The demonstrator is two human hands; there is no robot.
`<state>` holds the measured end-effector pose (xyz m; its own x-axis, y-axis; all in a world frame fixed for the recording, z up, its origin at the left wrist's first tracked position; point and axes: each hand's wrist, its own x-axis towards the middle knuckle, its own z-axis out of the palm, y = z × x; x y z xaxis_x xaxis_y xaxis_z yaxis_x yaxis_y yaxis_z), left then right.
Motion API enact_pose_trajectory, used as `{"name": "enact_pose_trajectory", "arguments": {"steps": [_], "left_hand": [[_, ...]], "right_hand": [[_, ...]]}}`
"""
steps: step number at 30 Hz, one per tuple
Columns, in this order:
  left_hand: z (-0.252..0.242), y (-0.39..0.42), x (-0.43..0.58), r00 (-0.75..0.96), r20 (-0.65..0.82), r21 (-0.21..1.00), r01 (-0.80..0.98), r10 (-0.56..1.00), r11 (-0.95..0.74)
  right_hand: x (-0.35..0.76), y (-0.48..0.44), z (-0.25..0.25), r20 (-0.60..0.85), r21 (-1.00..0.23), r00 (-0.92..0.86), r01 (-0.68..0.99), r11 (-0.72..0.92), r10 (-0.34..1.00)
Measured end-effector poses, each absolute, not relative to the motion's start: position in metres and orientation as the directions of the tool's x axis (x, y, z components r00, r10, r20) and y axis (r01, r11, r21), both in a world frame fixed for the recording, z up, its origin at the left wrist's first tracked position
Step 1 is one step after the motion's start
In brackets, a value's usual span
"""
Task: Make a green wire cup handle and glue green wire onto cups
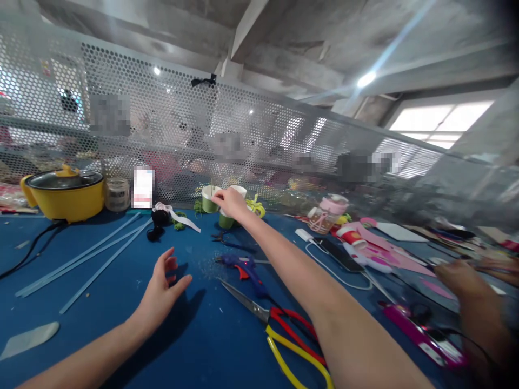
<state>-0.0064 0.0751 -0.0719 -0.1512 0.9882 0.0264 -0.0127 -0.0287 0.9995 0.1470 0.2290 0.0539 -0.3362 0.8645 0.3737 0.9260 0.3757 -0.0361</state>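
Observation:
My right hand (230, 202) reaches far across the blue table (121, 324) and pinches the rim of a green paper cup (210, 200); two more cups (233, 205) stand right beside it. My left hand (162, 289) hovers just above the table with its fingers spread and nothing in it. Between my arms lie a blue glue gun (243, 267) and scissors (279, 329) with red and yellow handles.
A yellow electric pot (65, 194) with a glass lid stands at the far left, its black cord trailing. Long pale sticks (89, 259) lie on the left. A phone (340, 254), charger cable, pink bottle (328, 213) and another person's blurred hand (466, 278) are on the right. A perforated metal screen backs the table.

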Motion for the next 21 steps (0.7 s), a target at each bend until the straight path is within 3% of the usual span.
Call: {"name": "enact_pose_trajectory", "arguments": {"steps": [5, 11, 16, 21], "left_hand": [[-0.083, 0.081, -0.008, -0.150, 0.060, 0.998, -0.001, 0.987, -0.061], [-0.083, 0.082, -0.006, -0.180, 0.064, 0.998, 0.026, 0.982, -0.061], [-0.082, 0.080, -0.004, -0.147, 0.067, 0.995, 0.077, 0.987, -0.056], [-0.084, 0.081, -0.006, -0.127, 0.072, 0.994, 0.087, 0.989, -0.062]], "right_hand": [[0.141, 0.284, 0.044, 0.409, 0.111, -0.245, 0.970, 0.218, 0.879], [0.143, 0.312, 0.015, 0.375, 0.234, -0.247, 0.958, 0.166, 0.894], [0.146, 0.313, 0.005, 0.365, 0.270, -0.226, 0.954, 0.129, 0.903], [0.164, 0.317, 0.028, 0.435, 0.238, -0.123, 0.971, 0.018, 0.892]]}}
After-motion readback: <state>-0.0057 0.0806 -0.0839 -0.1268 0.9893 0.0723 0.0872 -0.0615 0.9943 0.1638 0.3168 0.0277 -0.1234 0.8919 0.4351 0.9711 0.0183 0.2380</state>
